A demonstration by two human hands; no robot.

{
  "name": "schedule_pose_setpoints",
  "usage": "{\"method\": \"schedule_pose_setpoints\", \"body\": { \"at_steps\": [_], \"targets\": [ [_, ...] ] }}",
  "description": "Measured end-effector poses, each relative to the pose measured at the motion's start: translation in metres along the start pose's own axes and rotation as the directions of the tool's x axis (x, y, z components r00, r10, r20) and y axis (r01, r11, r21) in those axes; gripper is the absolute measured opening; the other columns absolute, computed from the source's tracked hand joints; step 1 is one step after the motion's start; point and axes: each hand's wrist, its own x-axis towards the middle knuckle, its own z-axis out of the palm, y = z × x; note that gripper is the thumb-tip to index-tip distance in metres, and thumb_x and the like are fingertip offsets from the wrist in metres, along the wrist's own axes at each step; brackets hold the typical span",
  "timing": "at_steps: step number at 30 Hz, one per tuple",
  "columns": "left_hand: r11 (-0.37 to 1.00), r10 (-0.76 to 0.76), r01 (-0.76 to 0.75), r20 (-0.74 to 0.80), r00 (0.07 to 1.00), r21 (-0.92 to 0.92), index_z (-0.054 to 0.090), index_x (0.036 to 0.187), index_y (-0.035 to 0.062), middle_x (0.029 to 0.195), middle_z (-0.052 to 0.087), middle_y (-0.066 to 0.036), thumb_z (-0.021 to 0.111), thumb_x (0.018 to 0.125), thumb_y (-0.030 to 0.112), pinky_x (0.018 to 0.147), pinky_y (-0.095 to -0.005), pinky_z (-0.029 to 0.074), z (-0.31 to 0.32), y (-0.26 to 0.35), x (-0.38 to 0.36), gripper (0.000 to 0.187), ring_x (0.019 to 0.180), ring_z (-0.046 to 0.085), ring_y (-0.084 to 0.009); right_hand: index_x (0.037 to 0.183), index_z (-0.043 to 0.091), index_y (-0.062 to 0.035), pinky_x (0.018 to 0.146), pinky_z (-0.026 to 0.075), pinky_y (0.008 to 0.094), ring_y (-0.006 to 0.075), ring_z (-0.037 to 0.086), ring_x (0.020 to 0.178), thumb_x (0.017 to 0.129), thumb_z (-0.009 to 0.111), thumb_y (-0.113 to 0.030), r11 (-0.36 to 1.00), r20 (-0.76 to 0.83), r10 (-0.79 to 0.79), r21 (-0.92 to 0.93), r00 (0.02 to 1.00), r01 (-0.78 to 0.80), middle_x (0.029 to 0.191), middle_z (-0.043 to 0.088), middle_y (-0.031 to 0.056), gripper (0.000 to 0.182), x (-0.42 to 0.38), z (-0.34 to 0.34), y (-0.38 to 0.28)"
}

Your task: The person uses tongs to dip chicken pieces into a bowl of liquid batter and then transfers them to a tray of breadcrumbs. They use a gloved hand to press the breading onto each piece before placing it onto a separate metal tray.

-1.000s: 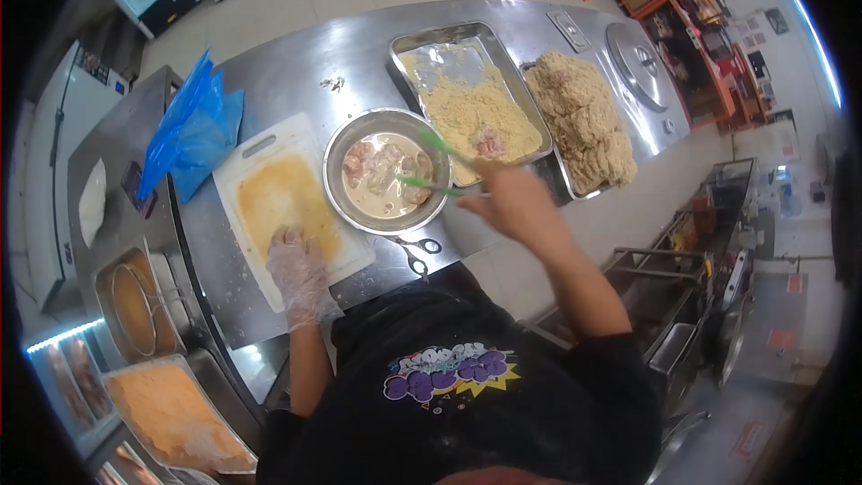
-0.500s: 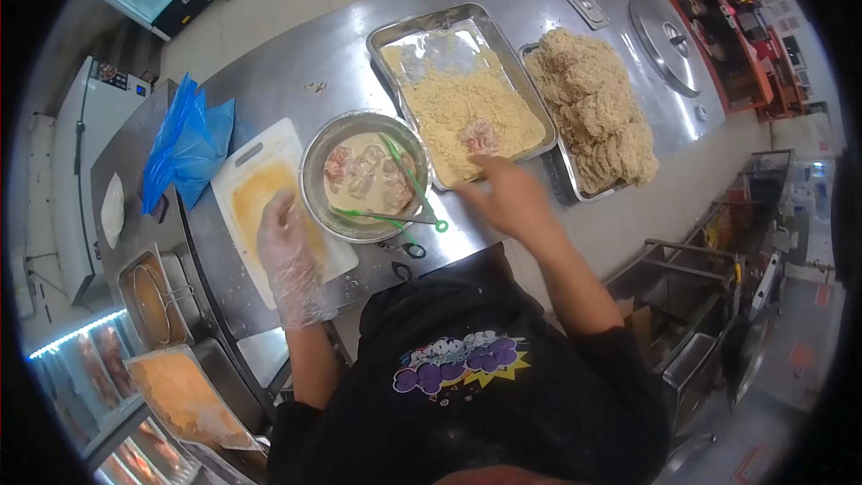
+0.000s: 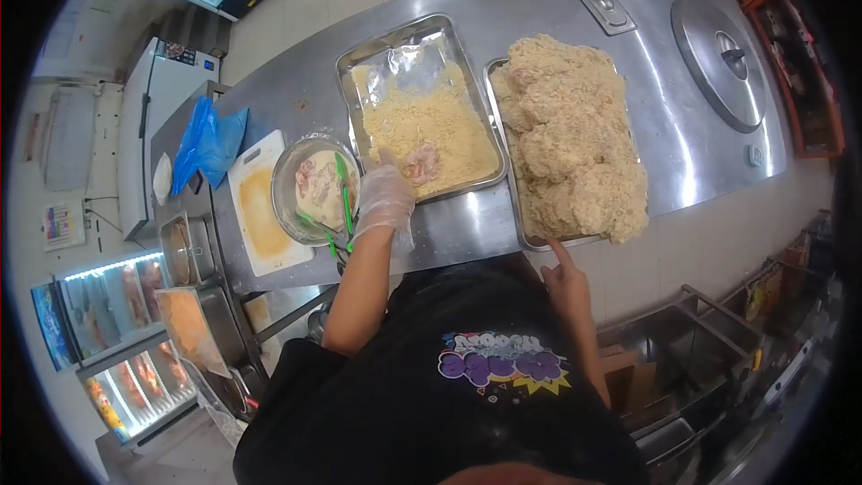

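My left hand [image 3: 386, 201], in a clear plastic glove, reaches over the near left edge of the breading tray [image 3: 493, 181]. Its fingers are blurred beside a raw meat piece [image 3: 420, 164] on the yellow crumbs [image 3: 422, 121]; whether they grip anything is unclear. My right hand [image 3: 567, 286] is bare and empty, its index finger stretched out at the near rim of a second tray [image 3: 530, 235]. Coated pieces [image 3: 575, 135] are heaped there. Left of my gloved hand, a metal bowl [image 3: 281, 181] holds meat in pale batter, with green-handled tongs [image 3: 345, 202] resting in it.
A stained white cutting board [image 3: 294, 258] lies left of the bowl, near a blue plastic bag [image 3: 218, 145]. At the right are a large round lid [image 3: 718, 63] and a small rectangular lid [image 3: 602, 5]. Orange crumbs fill a container [image 3: 193, 328] at lower left.
My left hand has moved right from above the cutting board to the breading tray. My right hand has left the meat piece and moved right to the second tray. The view has shifted.
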Motion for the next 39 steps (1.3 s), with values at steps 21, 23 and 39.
{"method": "schedule_pose_setpoints", "body": {
  "at_steps": [21,23,39],
  "targets": [
    [0.449,0.066,0.159,0.210,0.975,-0.879,0.058,0.139,-0.0001,0.116,0.074,-0.014,0.082,0.076,-0.002,0.097,-0.0349,0.054,-0.025,-0.015,0.027,0.068,0.107,0.070,-0.0288,0.103,0.075,0.0029,0.070,0.054,0.0402,0.0253,0.070,0.075,0.095,0.060,-0.007,0.913,-0.114,0.398,0.148,0.910,-0.380,0.084,0.072,0.0181,0.020,-0.086,0.046,0.222],
    [0.506,0.193,0.002,0.116,0.974,-0.862,0.063,0.134,0.0018,0.116,0.075,-0.016,0.083,0.076,0.000,0.095,-0.0347,0.055,-0.042,-0.003,0.020,0.062,0.110,0.070,-0.0293,0.105,0.076,0.0018,0.076,0.056,0.0414,0.0293,0.073,0.084,0.096,0.062,-0.009,0.918,-0.125,0.394,-0.006,0.911,-0.398,0.090,0.075,0.0202,0.020,-0.088,0.060,0.242],
    [0.793,0.435,-0.493,-0.235,0.870,-0.358,0.071,0.127,0.0043,0.122,0.068,-0.024,0.077,0.093,0.023,0.096,-0.0468,0.056,-0.064,0.055,0.078,0.039,0.102,0.070,-0.0348,0.107,0.077,-0.0008,0.082,0.057,0.0437,0.0340,0.075,0.090,0.099,0.064,-0.019,0.893,-0.122,0.439,0.167,0.890,-0.418,0.098,0.077,0.0208,0.024,-0.109,0.111,0.251]
  ]
}}
